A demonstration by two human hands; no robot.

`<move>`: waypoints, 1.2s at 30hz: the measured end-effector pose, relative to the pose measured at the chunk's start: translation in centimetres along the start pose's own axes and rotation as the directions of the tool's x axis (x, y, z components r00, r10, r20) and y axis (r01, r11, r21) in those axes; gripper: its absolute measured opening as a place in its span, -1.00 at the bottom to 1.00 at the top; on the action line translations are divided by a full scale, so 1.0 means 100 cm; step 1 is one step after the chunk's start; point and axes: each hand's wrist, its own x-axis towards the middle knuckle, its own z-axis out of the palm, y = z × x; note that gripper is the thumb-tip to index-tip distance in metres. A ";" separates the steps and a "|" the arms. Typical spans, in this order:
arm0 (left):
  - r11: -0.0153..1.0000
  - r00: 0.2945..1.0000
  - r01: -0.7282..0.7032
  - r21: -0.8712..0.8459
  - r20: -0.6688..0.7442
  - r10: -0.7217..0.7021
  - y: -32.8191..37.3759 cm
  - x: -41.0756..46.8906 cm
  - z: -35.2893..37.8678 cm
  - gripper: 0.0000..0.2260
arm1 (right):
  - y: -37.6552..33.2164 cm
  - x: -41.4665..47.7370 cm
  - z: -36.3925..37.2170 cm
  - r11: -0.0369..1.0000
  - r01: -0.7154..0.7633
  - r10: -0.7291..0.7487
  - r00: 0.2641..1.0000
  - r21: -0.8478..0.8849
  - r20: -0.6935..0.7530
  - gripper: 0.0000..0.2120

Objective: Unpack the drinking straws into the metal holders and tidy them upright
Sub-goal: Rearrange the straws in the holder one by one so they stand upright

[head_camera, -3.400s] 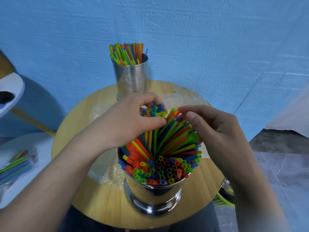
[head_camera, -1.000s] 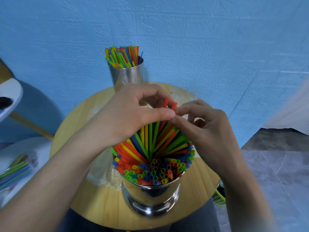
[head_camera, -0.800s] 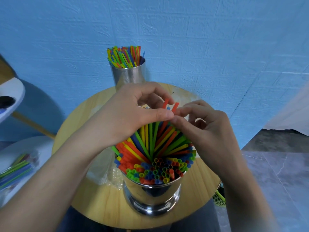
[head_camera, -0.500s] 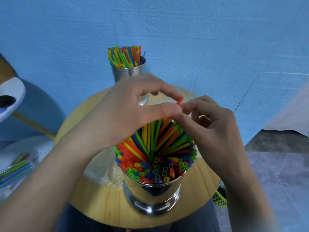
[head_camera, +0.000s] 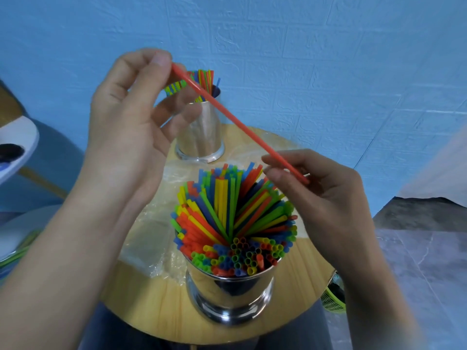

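A near metal holder (head_camera: 231, 294) at the table's front is packed with coloured straws (head_camera: 235, 218) that fan outward. One red straw (head_camera: 237, 122) is out of the bundle, held slanting in the air above it. My left hand (head_camera: 131, 122) pinches its upper end between thumb and fingertips, raised in front of the far holder. My right hand (head_camera: 321, 195) pinches its lower end just above the bundle's right side. A second metal holder (head_camera: 202, 130) with upright straws stands at the table's back.
Both holders stand on a round wooden table (head_camera: 303, 269) with crumpled clear plastic wrapping (head_camera: 151, 238) on its left half. A pack of straws (head_camera: 15, 251) lies on a white surface at far left. A blue wall rises behind; a green basket (head_camera: 333, 299) sits below the table's right edge.
The red straw, earlier pinched at its tip among the bundle, has been drawn fully out. My left hand rose up and left with its top end; my right hand now holds the lower end.
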 end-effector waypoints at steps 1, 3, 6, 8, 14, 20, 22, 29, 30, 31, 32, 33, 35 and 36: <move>0.999 0.999 0.034 0.016 -0.010 -0.034 -0.003 -0.001 0.000 -0.91 | -0.001 0.000 -0.001 0.998 0.016 -0.013 0.999 0.053 -0.039 -0.88; 0.989 0.995 0.101 0.105 -0.022 -0.099 -0.009 -0.003 -0.002 -0.88 | -0.002 0.000 -0.004 0.978 0.041 -0.017 0.993 0.203 -0.117 -0.86; 0.928 0.988 0.146 0.342 0.003 -0.156 -0.017 -0.004 -0.006 -0.88 | 0.000 0.000 -0.009 0.931 0.075 0.003 0.977 0.357 -0.213 -0.88; 0.823 0.982 0.096 0.560 0.080 -0.169 -0.023 -0.004 -0.009 -0.90 | 0.001 0.001 -0.011 0.902 0.091 0.031 0.961 0.421 -0.275 -0.90; 0.668 0.837 -0.053 0.743 0.398 -0.375 -0.029 -0.007 -0.007 -0.72 | 0.002 0.003 -0.016 0.964 0.117 -0.005 0.908 0.241 -0.418 -0.74; 0.548 0.833 -0.133 0.826 0.393 -0.391 -0.036 -0.008 0.003 -0.90 | 0.009 0.002 -0.003 0.996 0.054 -0.065 0.982 -0.067 -0.178 -0.80; 0.554 0.844 -0.123 0.824 0.380 -0.378 -0.038 -0.009 0.003 -0.91 | 0.012 0.002 -0.002 0.992 0.033 -0.049 0.990 -0.119 -0.129 -0.82; 0.612 0.878 -0.080 0.787 0.346 -0.330 -0.035 -0.013 0.001 -0.95 | 0.011 0.001 -0.001 0.997 -0.026 0.022 0.998 -0.078 -0.052 -0.94; 0.625 0.877 -0.071 0.778 0.347 -0.332 -0.034 -0.014 0.002 -0.94 | 0.011 0.001 -0.001 0.997 -0.036 0.032 0.998 -0.062 -0.062 -0.88; 0.639 0.874 -0.063 0.767 0.351 -0.335 -0.033 -0.015 0.002 -0.92 | 0.011 0.001 -0.001 0.998 -0.043 0.041 0.996 -0.039 -0.073 -0.80; 0.650 0.872 -0.059 0.758 0.356 -0.336 -0.032 -0.015 0.002 -0.90 | 0.012 0.001 -0.001 0.999 -0.045 0.043 0.995 -0.018 -0.085 -0.72; 0.656 0.871 -0.062 0.752 0.362 -0.332 -0.032 -0.015 0.002 -0.89 | 0.011 0.000 -0.001 0.999 -0.042 0.041 0.995 -0.007 -0.093 -0.66; 0.658 0.877 -0.077 0.749 0.365 -0.312 -0.033 -0.015 0.001 -0.90 | 0.011 0.000 -0.002 0.999 -0.037 0.036 0.995 -0.012 -0.089 -0.63; 0.662 0.882 -0.079 0.745 0.362 -0.302 -0.033 -0.014 0.001 -0.90 | 0.011 -0.001 -0.002 0.999 -0.035 0.033 0.996 -0.027 -0.081 -0.68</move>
